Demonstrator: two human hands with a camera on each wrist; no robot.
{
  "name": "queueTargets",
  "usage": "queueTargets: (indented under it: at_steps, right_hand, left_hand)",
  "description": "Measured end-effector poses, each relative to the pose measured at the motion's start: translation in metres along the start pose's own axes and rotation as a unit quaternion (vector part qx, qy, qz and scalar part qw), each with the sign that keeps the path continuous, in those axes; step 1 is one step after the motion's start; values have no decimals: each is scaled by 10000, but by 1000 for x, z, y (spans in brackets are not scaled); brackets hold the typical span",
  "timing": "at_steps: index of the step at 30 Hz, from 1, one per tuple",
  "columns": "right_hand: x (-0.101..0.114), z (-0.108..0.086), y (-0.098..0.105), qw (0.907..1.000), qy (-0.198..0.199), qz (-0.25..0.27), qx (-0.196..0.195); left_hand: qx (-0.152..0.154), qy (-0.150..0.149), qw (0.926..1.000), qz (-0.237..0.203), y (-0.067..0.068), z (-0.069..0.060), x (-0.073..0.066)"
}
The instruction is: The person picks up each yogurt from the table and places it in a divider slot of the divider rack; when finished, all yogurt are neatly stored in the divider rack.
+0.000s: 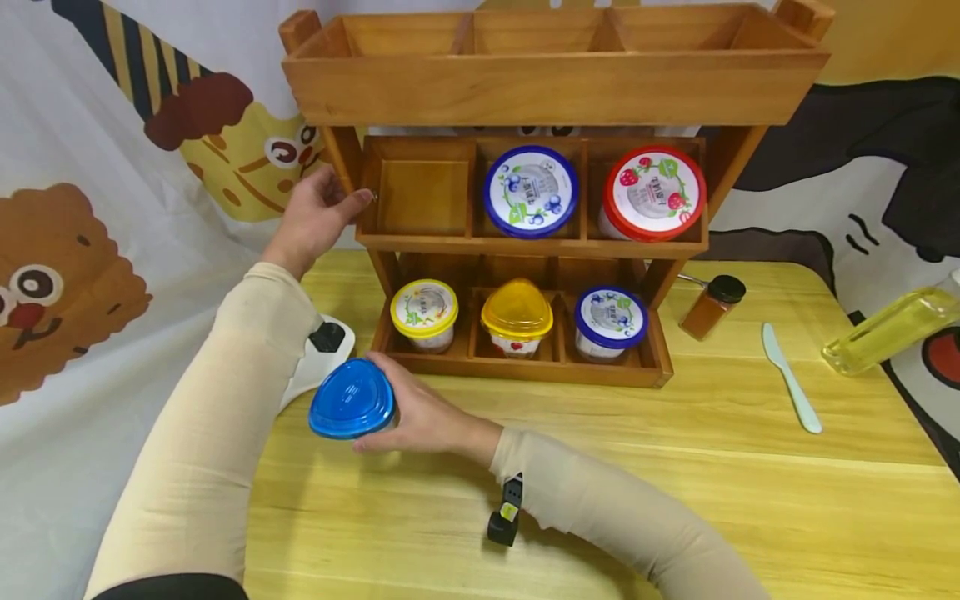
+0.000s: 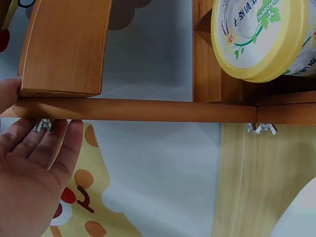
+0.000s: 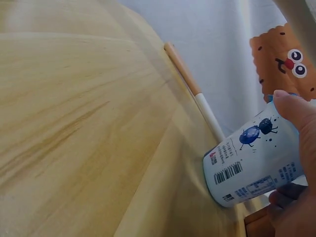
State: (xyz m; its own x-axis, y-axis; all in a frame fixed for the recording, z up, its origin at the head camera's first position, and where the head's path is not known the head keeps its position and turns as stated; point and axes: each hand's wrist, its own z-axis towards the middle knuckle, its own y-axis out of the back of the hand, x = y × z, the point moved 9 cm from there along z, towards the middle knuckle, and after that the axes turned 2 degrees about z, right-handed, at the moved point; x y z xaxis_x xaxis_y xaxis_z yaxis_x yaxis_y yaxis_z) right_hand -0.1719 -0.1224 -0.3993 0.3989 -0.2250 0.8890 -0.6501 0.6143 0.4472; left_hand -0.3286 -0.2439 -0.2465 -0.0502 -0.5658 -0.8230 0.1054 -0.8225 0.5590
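My right hand (image 1: 435, 417) grips a paper cup with a domed blue lid (image 1: 351, 398) from its right side, in front of the shelf's lower left corner. Berry drawings and a barcode show on the cup (image 3: 252, 163) in the right wrist view. At the left side of a three-tier wooden shelf (image 1: 525, 92), my left hand (image 1: 311, 218) holds the frame. In the left wrist view, its fingers (image 2: 52, 143) lie beneath a wooden side bar (image 2: 148, 109) beside a wing nut, with the thumb above.
The middle tier holds a blue-lidded cup (image 1: 531, 192) and a red-lidded cup (image 1: 654, 193); the bottom holds several cups, including a yellow-lidded one (image 1: 424, 308). Nearby are a white spatula (image 1: 311, 367), spice jar (image 1: 712, 307), pale knife (image 1: 791, 379) and oil bottle (image 1: 892, 329).
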Motion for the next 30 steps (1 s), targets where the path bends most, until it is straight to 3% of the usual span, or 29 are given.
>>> queueTargets:
  at_steps: [20, 30]
  right_hand:
    - [1, -4, 6, 9993, 208, -173, -256]
    - [7, -14, 22, 9979, 270, -43, -586]
  left_hand:
    - [-18, 38, 10000, 30, 1, 0, 0]
    - [7, 128, 9999, 113, 0, 0, 1]
